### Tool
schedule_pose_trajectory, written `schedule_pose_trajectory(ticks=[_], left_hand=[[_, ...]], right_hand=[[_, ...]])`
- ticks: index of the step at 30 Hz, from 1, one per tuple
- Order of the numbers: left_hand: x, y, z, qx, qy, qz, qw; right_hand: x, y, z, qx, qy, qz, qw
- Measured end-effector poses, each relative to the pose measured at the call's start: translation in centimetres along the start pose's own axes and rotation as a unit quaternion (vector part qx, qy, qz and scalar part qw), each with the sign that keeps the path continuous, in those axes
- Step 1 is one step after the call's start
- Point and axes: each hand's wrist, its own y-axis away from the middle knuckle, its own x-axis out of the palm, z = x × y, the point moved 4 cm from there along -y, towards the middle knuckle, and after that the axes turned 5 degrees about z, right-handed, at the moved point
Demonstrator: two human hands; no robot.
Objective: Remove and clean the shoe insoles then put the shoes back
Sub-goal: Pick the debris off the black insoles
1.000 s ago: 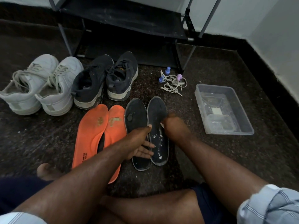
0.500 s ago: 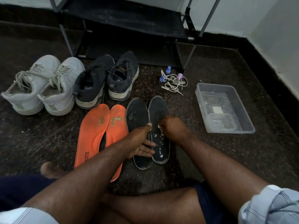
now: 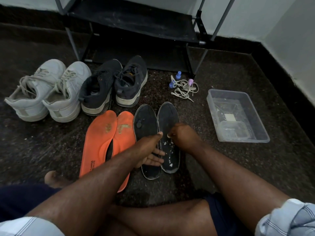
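Note:
Two black insoles lie side by side on the dark floor, the left one (image 3: 144, 116) and the right one (image 3: 167, 114). My left hand (image 3: 150, 154) rests on the left black insole with straight fingers, its thumb up against the edge of the right one. My right hand (image 3: 184, 137) is curled over the right black insole and pinches a small white piece (image 3: 168, 135), mostly hidden in the fist. White flecks lie on that insole below the fist. Two orange insoles (image 3: 100, 138) lie to the left. A white pair of sneakers (image 3: 51, 94) and a dark pair (image 3: 112, 87) stand behind.
A clear plastic tub (image 3: 238, 140) with water sits on the floor to the right. Loose white laces (image 3: 184, 89) and small blue and purple caps lie near a leg of the black shoe rack (image 3: 136, 23). My crossed legs fill the foreground.
My right hand has shifted slightly on the right black insole. The left hand stays put on the left one.

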Motion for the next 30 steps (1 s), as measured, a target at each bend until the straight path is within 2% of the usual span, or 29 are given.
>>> schedule_pose_trajectory(ticks=[3,7,12,16,18,21,25,27,30], left_hand=[[-0.1,-0.1,-0.1,0.002,0.001,-0.002,1.000],[-0.1,-0.2,-0.1,0.003,-0.003,-0.004,1.000],[-0.1,-0.5,0.0,0.001,-0.008,-0.001,1.000],[-0.2,-0.7,0.0,-0.003,-0.003,-0.005,1.000],[-0.3,-0.8,0.0,-0.003,0.003,-0.008,1.000],[-0.4,-0.7,-0.1,-0.003,0.005,-0.009,1.000],[-0.3,-0.6,-0.1,-0.004,0.006,-0.004,1.000],[-0.3,-0.6,-0.1,-0.005,0.006,-0.003,1.000],[-0.3,-0.7,0.0,-0.006,0.009,-0.006,1.000]], right_hand=[[-0.6,0.0,-0.6,0.025,-0.037,-0.022,0.999],[-2.0,0.1,-2.0,0.116,-0.084,-0.124,0.982],[-2.1,-1.0,-3.5,0.091,-0.085,-0.138,0.983],[-0.3,-1.9,-2.5,0.061,-0.012,-0.101,0.993],[0.5,-2.3,-1.1,0.016,0.021,-0.044,0.999],[0.5,-2.5,0.4,-0.048,0.017,-0.027,0.998],[-0.8,-2.3,-1.5,0.021,0.032,-0.085,0.996],[-0.7,-2.4,-2.0,0.046,0.047,-0.087,0.994],[0.5,-2.6,-0.1,-0.026,0.037,-0.041,0.998]])
